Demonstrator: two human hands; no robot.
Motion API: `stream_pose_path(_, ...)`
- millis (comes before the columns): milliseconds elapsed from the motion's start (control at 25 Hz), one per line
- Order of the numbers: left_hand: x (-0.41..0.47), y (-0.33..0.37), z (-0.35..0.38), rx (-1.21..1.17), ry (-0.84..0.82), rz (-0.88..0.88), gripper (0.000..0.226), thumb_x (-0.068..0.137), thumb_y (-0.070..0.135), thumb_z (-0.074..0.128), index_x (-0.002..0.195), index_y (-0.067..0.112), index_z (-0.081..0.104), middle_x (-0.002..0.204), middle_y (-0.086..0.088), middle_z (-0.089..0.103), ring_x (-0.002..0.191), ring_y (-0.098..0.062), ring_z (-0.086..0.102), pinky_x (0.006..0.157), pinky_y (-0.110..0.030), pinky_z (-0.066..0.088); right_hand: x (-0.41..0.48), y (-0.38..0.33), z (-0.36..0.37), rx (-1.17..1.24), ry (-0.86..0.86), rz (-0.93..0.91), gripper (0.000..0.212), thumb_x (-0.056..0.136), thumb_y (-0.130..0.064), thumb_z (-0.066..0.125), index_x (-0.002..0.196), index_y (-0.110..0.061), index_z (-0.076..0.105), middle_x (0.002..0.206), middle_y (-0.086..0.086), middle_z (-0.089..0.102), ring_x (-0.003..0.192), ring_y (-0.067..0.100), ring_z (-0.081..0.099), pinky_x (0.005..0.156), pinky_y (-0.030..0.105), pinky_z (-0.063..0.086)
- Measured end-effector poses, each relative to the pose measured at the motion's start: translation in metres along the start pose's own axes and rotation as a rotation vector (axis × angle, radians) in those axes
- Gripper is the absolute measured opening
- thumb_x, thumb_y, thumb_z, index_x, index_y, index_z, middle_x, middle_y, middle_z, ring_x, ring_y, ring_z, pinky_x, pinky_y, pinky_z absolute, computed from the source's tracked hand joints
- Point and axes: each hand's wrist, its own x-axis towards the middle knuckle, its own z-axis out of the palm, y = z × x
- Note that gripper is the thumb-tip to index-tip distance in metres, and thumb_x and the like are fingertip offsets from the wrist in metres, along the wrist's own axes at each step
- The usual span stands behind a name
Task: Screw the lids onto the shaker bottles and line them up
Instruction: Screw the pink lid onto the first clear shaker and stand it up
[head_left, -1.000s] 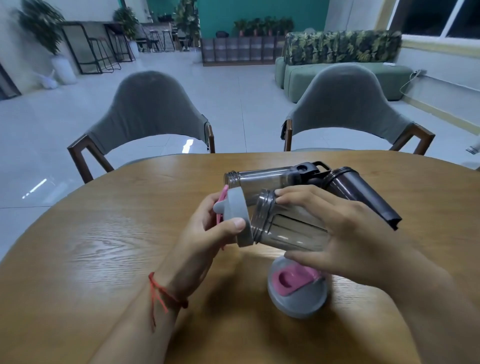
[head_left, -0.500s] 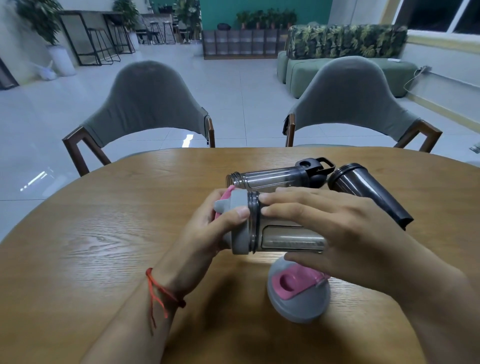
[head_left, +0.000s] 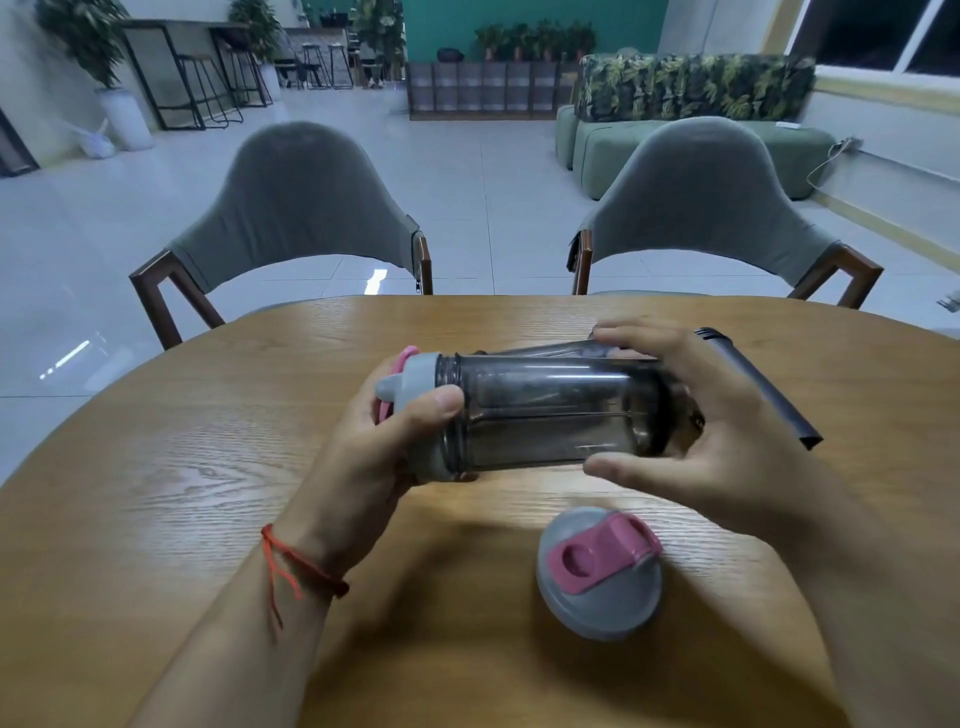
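A smoky clear shaker bottle (head_left: 550, 410) lies sideways in the air above the wooden table (head_left: 182, 467). A grey lid with a pink flip cap (head_left: 415, 410) sits on its mouth at the left end. My left hand (head_left: 384, 441) grips that lid, thumb across the rim. My right hand (head_left: 696, 415) cups the bottle's base end, fingers spread around it. A second grey lid with a pink cap (head_left: 600, 569) rests on the table in front of the bottle. Behind my right hand lie a dark bottle (head_left: 763, 395) and another clear bottle (head_left: 550, 347), mostly hidden.
Two grey chairs with wooden frames, one on the left (head_left: 301, 218) and one on the right (head_left: 711, 208), stand at the table's far edge. Beyond them is tiled floor, a green sofa (head_left: 675, 130) and plants.
The lid has gone from beside the bottle's mouth onto it. The bottle has turned to lie level and moved up, and my right hand has slid from its middle to its base end.
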Motion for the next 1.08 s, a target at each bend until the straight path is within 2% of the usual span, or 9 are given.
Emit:
stream_pose_path(160,-0.001,-0.006,-0.003,0.105,-0.022,0.030,0.088,0.077,0.057,0.089,0.150,0.020,0.056,0.138,-0.026,0.067,0.127,-0.050,0.069,0.101,-0.069,0.060,-0.002,0.008,0.005,0.231,0.003,0.131,0.075,0.071,-0.066,0.094,0.137,-0.044,0.067,0.118,0.009,0.071,0.105,0.036,0.073,0.089,0.056,0.064)
stream_pose_path(320,0.003,-0.007,-0.002,0.105,-0.018,-0.006,0.086,0.083,0.057,0.083,0.154,0.017,0.055,0.141,-0.022,0.070,0.126,-0.044,0.073,0.098,-0.072,0.061,-0.002,0.008,0.005,0.163,0.023,-0.018,0.069,0.077,-0.041,0.099,0.137,-0.026,0.067,0.134,-0.004,0.068,0.130,0.018,0.065,0.105,0.026,0.056)
stream_pose_path(480,0.002,-0.005,-0.008,0.151,-0.048,0.008,0.094,0.076,0.064,0.090,0.151,0.020,0.055,0.136,-0.022,0.069,0.120,-0.042,0.073,0.091,-0.065,0.065,-0.003,0.009,0.005,0.204,0.009,0.022,0.066,0.077,-0.047,0.096,0.135,-0.035,0.069,0.127,-0.007,0.073,0.125,0.022,0.071,0.100,0.033,0.061)
stream_pose_path(640,-0.005,-0.001,-0.007,0.353,-0.044,0.128,0.085,0.069,0.059,0.087,0.143,0.027,0.059,0.121,-0.005,0.071,0.104,-0.026,0.077,0.072,-0.036,0.066,-0.001,0.006,0.007,0.410,-0.036,0.309,0.059,0.068,-0.047,0.095,0.123,-0.039,0.076,0.108,-0.006,0.077,0.092,0.022,0.080,0.073,0.048,0.070)
stream_pose_path(720,-0.008,0.001,-0.001,0.357,-0.035,0.148,0.082,0.067,0.058,0.088,0.141,0.033,0.060,0.116,0.009,0.072,0.103,-0.023,0.077,0.072,-0.035,0.067,0.001,0.007,0.007,0.468,-0.032,0.372,0.055,0.067,-0.050,0.093,0.118,-0.037,0.078,0.103,-0.003,0.078,0.084,0.023,0.080,0.065,0.049,0.068)
stream_pose_path(800,-0.010,0.002,0.001,0.389,-0.051,0.202,0.084,0.067,0.052,0.093,0.141,0.033,0.059,0.116,0.015,0.071,0.103,-0.022,0.078,0.071,-0.035,0.069,0.003,0.011,0.006,0.524,-0.038,0.435,0.050,0.068,-0.052,0.090,0.115,-0.035,0.079,0.105,0.006,0.080,0.089,0.038,0.082,0.063,0.047,0.067)
stream_pose_path(880,-0.011,0.001,0.000,0.412,-0.071,0.260,0.083,0.068,0.045,0.094,0.142,0.029,0.059,0.120,0.010,0.072,0.102,-0.023,0.078,0.071,-0.034,0.069,0.003,0.013,0.008,0.598,-0.061,0.481,0.048,0.073,-0.054,0.084,0.117,-0.033,0.079,0.114,0.011,0.081,0.097,0.055,0.077,0.065,0.044,0.066)
stream_pose_path(1000,-0.002,-0.002,0.002,0.192,-0.022,0.115,0.078,0.075,0.050,0.087,0.142,0.022,0.061,0.126,-0.001,0.077,0.103,-0.023,0.079,0.072,-0.038,0.067,0.001,0.011,0.008,0.660,-0.042,0.396,0.055,0.080,-0.040,0.087,0.132,-0.041,0.071,0.128,-0.002,0.077,0.116,0.036,0.077,0.085,0.042,0.067)
stream_pose_path(1080,0.001,-0.002,0.003,0.051,-0.020,0.014,0.078,0.082,0.052,0.083,0.146,0.013,0.060,0.136,-0.022,0.073,0.110,-0.033,0.077,0.077,-0.048,0.066,-0.001,0.010,0.005,0.577,-0.047,0.353,0.064,0.079,-0.028,0.090,0.136,-0.041,0.066,0.124,-0.006,0.077,0.115,0.027,0.078,0.088,0.041,0.068)
